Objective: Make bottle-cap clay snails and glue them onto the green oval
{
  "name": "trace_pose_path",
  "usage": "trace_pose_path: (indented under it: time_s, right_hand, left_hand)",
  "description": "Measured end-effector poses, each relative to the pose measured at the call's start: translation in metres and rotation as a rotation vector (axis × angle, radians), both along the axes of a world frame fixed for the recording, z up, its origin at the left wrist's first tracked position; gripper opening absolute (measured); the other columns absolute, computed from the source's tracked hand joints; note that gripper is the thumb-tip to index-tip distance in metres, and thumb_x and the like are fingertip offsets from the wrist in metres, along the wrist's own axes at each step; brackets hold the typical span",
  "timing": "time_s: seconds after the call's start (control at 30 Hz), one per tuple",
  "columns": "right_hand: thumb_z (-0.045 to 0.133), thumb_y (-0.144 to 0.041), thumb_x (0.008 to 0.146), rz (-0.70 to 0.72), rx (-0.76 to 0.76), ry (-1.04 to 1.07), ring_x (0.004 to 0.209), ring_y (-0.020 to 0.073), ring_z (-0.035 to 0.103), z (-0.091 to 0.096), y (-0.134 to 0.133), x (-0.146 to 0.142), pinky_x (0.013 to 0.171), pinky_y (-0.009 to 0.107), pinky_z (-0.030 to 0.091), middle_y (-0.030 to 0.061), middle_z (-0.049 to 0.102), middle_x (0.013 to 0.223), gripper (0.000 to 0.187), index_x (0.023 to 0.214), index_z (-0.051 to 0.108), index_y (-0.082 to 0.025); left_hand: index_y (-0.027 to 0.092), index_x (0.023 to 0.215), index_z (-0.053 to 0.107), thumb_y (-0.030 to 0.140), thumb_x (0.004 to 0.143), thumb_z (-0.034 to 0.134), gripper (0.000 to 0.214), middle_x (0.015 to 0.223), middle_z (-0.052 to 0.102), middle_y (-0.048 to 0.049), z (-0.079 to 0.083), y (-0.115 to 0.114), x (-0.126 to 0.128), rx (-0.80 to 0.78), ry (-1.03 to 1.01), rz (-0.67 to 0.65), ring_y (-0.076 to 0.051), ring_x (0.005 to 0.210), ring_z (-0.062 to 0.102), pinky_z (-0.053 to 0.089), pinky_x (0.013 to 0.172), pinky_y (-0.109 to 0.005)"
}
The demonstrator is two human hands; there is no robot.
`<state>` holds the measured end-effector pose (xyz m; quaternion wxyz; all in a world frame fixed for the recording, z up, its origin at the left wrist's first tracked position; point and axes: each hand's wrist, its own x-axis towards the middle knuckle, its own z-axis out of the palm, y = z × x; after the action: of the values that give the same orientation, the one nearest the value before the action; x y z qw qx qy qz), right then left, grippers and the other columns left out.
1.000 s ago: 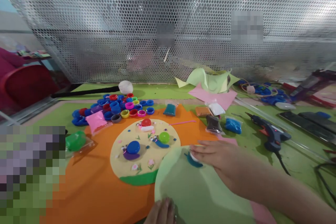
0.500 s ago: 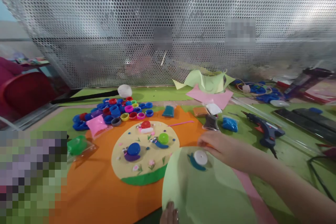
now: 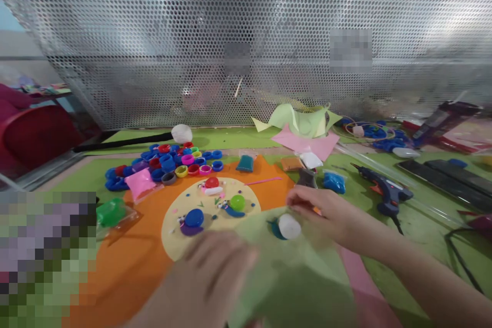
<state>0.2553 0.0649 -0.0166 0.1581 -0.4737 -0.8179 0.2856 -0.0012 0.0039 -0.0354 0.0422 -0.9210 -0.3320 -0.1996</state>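
While the left hand (image 3: 209, 269) advances, the right (image 3: 326, 211) stays.

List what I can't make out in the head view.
All in the head view:
Left hand: blur hides its finer shape.
Cream paper circle: lower part hidden behind that hand.
Round pale green paper sheet: near edge cut off by the picture's bottom.
Right hand: its own bulk hides whether it holds anything.

White cap (image 3: 289, 227), teal clay (image 3: 277, 230), pale green paper (image 3: 298, 277), orange sheet (image 3: 123, 266)
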Motion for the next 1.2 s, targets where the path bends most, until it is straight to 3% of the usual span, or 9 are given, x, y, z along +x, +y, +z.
trace_pose_path:
  time_s: [0.03,0.13,0.2,0.3,0.43,0.67,0.93,1.2]
  right_hand:
    - [0.037,-0.022,0.091,-0.003,0.010,0.037,0.072,0.0146,0.051,0.001,-0.001,-0.002,0.064,0.026,0.037,0.0010,0.058,0.081,0.015,0.083,0.050,-0.021]
    - [0.041,-0.019,0.088,-0.018,-0.009,0.107,0.069,0.0136,0.051,0.001,-0.006,-0.010,0.061,0.024,0.038,0.0003,0.059,0.079,0.014,0.083,0.053,-0.020]
    - [0.043,-0.018,0.086,-0.032,-0.046,0.128,0.068,0.0131,0.052,0.000,-0.008,-0.015,0.059,0.023,0.038,0.0000,0.059,0.077,0.013,0.083,0.055,-0.020]
    - [0.044,-0.016,0.084,-0.069,-0.111,0.179,0.067,0.0127,0.052,-0.004,-0.009,-0.020,0.058,0.022,0.039,-0.0001,0.059,0.074,0.012,0.081,0.055,-0.019]
    - [0.044,-0.015,0.084,-0.096,-0.215,0.271,0.065,0.0118,0.051,-0.012,-0.009,-0.024,0.056,0.021,0.038,-0.0008,0.058,0.074,0.012,0.082,0.055,-0.019]
    - [0.044,-0.012,0.084,-0.104,-0.276,0.304,0.068,0.0115,0.052,-0.016,-0.010,-0.028,0.059,0.021,0.040,-0.0013,0.058,0.076,0.013,0.082,0.055,-0.019]
    - [0.045,-0.014,0.083,-0.074,-0.271,0.351,0.067,0.0109,0.052,-0.021,-0.011,-0.030,0.059,0.021,0.040,-0.0014,0.058,0.076,0.011,0.083,0.055,-0.020]
    - [0.045,-0.016,0.083,-0.053,-0.317,0.392,0.070,0.0117,0.054,-0.022,-0.017,-0.035,0.060,0.021,0.041,-0.0007,0.060,0.079,0.011,0.085,0.056,-0.020]
  left_hand:
    - [0.018,0.120,0.049,0.033,0.076,0.065,0.050,0.113,0.064,-0.0092,0.006,0.007,0.002,-0.084,-0.057,0.101,-0.027,0.104,0.058,0.049,0.087,-0.037]
    - [0.024,0.120,0.048,0.033,0.076,0.064,0.047,0.117,0.060,-0.0070,0.013,0.028,0.011,-0.492,-0.225,0.272,-0.026,0.103,0.058,0.049,0.081,-0.035]
    - [0.022,0.109,0.056,0.035,0.079,0.061,0.033,0.107,0.063,-0.0049,0.010,0.039,0.016,-0.699,-0.260,0.274,-0.023,0.096,0.059,0.047,0.079,-0.033]
    - [0.019,0.089,0.062,0.043,0.083,0.055,0.026,0.085,0.063,-0.0017,0.005,0.045,0.020,-0.839,-0.280,0.258,-0.020,0.080,0.059,0.044,0.068,-0.028]
    - [0.016,0.079,0.061,0.050,0.082,0.053,0.035,0.078,0.060,-0.0013,0.000,0.044,0.019,-0.856,-0.278,0.261,-0.019,0.074,0.055,0.039,0.062,-0.026]
    - [0.017,0.071,0.060,0.044,0.084,0.049,0.032,0.067,0.053,0.0016,-0.001,0.046,0.018,-0.900,-0.303,0.300,-0.015,0.066,0.050,0.035,0.056,-0.024]
    - [0.018,0.077,0.066,0.041,0.078,0.057,0.025,0.075,0.061,-0.0004,0.013,0.045,0.019,-0.909,-0.330,0.303,-0.019,0.076,0.054,0.039,0.062,-0.025]
    - [0.017,0.066,0.060,0.039,0.082,0.054,0.028,0.064,0.049,0.0032,0.002,0.044,0.019,-0.935,-0.345,0.260,-0.014,0.065,0.046,0.033,0.056,-0.023]
